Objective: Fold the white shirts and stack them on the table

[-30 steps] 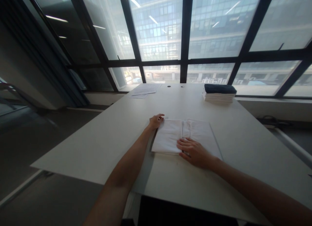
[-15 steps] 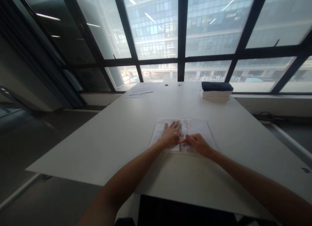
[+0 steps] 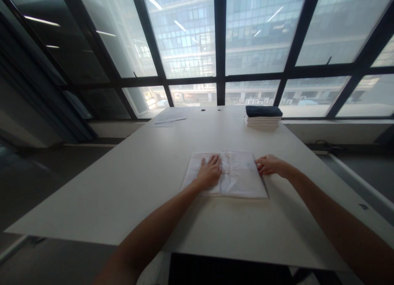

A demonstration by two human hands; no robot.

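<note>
The left hand (image 3: 210, 172), spread flat, seemingly steadies the white, rectangular folded cloth (image 3: 243, 181) while the right hand (image 3: 272, 165), curled at its right edge, pinch unclear, likely needs firm purchase.

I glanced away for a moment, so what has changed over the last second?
The left hand moved rightward from the left side of the folded white cloth to lie flat on it. The right hand went from the cloth's middle to its right edge; whether it grips is unclear. The dark bundle, white stack and papers stayed put.
</note>
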